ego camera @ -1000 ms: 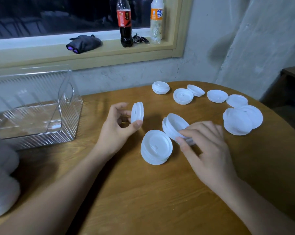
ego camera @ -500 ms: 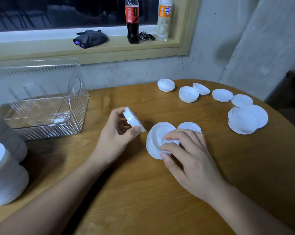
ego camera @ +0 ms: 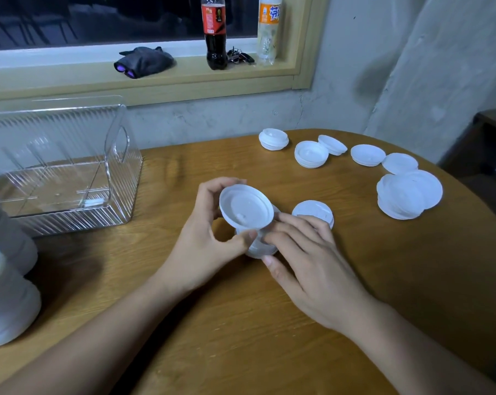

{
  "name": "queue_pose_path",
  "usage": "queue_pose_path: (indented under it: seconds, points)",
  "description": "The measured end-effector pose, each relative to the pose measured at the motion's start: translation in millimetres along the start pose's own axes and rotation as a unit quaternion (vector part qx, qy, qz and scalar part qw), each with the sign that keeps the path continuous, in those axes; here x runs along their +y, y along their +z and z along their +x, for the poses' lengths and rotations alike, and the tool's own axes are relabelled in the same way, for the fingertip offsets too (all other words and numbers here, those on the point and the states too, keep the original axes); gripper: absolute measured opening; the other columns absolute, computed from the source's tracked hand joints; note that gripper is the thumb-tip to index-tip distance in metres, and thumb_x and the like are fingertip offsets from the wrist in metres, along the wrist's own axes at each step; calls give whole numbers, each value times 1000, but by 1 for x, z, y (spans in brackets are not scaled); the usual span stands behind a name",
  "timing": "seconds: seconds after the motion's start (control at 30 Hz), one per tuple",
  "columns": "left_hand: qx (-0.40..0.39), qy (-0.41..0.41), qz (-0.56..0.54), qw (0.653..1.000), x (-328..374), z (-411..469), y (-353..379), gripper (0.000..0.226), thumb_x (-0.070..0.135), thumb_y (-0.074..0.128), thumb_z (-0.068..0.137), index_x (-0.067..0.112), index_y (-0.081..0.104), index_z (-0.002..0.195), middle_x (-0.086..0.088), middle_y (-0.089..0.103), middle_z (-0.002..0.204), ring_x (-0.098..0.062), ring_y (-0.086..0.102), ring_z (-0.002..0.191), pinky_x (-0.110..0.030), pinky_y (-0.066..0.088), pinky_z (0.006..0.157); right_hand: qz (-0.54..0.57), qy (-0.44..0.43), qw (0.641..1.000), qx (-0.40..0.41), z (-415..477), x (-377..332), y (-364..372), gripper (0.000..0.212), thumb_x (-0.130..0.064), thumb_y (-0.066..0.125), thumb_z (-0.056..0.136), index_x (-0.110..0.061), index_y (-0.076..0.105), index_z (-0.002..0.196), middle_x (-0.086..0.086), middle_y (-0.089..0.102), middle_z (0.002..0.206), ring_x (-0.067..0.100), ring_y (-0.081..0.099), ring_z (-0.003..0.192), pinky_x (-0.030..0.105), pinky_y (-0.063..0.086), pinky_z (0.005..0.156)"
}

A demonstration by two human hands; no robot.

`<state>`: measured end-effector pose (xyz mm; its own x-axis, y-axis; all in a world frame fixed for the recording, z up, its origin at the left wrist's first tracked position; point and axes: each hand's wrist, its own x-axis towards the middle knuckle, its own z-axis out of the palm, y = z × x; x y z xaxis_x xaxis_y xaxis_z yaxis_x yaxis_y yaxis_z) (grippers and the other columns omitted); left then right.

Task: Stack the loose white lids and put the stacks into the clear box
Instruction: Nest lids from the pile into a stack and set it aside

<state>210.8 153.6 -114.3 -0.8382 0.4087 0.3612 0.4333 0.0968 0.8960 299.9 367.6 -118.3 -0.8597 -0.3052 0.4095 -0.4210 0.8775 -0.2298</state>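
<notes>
Fingers [ego camera: 209, 192] and thumb of the left hand [ego camera: 201, 246] pinch a tilted white lid [ego camera: 246, 206] by its rim, just above the small stack [ego camera: 258, 250], which the right hand [ego camera: 312, 266] pinches at its right edge. The clear box [ego camera: 70, 220] stands far left, nearer the left hand.

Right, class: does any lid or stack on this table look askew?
Yes. The far-right pile is fanned out, its lids offset rather than squarely nested. Farther back, one lid leans tilted against an upturned stack.
</notes>
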Motion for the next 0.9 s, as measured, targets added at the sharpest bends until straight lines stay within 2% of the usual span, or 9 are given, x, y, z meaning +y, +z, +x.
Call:
queue_pose_path:
  seconds: [0.07, 0.17, 0.3, 0.47, 0.63, 0.77, 0.83, 0.9]
  points:
    - [-10, 0, 5, 1000, 0, 0, 1, 74, 13, 84, 86, 21, 43, 147, 3, 55, 153, -26, 53, 144, -41, 44, 120, 26, 2, 999, 31, -2, 3, -3, 26, -25, 56, 111, -18, 67, 133, -11, 62, 146, 8, 36, 157, 43, 31, 123]
    - [-17, 6, 20, 1000, 2, 0, 1, 79, 14, 85, 85, 22, 42, 151, 5, 54, 154, -27, 51, 146, -41, 42, 121, 47, 22, 992, 111, -4, 6, -5, 26, -10, 60, 104, -13, 71, 127, -8, 66, 142, 12, 48, 150, 45, 37, 119]
    - [-34, 18, 68, 997, 8, 1, 7, 81, 18, 90, 87, 25, 44, 154, 10, 52, 156, -26, 49, 148, -38, 41, 121, 83, 76, 978, 173, -3, 7, -6, 30, -13, 61, 104, -13, 67, 133, -8, 65, 141, 14, 58, 136, 46, 44, 109]
    - [-74, 23, 137, 988, 5, 2, 10, 87, 27, 90, 89, 28, 41, 161, 14, 49, 160, -20, 47, 151, -44, 41, 123, 83, 43, 989, 115, -2, 5, -6, 41, -21, 58, 109, -18, 62, 149, -9, 54, 159, 12, 47, 150, 47, 38, 119]
    - [-101, 26, 146, 984, -1, 3, 7, 88, 29, 89, 89, 23, 42, 163, 11, 49, 160, -15, 45, 153, -42, 41, 124, 91, 22, 995, 21, 4, 3, 1, 51, -32, 51, 115, -28, 43, 165, -10, 33, 174, 10, 28, 161, 42, 30, 127]
    - [-130, -28, 114, 985, -10, 2, -1, 110, 40, 91, 85, 32, 23, 171, 17, 40, 169, -3, 38, 156, -43, 39, 127, 91, 21, 995, -23, 7, 4, 6, 53, -36, 46, 117, -28, 35, 168, -12, 24, 177, 6, 20, 164, 45, 27, 130]
    - [-132, -46, 113, 984, -13, 2, -5, 116, 48, 92, 82, 35, 20, 172, 17, 43, 168, 0, 42, 153, -41, 40, 127, 90, 26, 995, -34, 7, 4, 5, 57, -39, 46, 117, -29, 30, 170, -13, 19, 179, 5, 14, 165, 44, 24, 132]
    - [-126, -54, 119, 984, -15, 3, -8, 115, 54, 90, 79, 34, 23, 171, 19, 54, 159, 2, 52, 145, -39, 44, 124, 83, 30, 995, -48, 9, 3, 3, 60, -45, 42, 116, -33, 22, 172, -13, 12, 180, 5, 7, 166, 42, 18, 134]
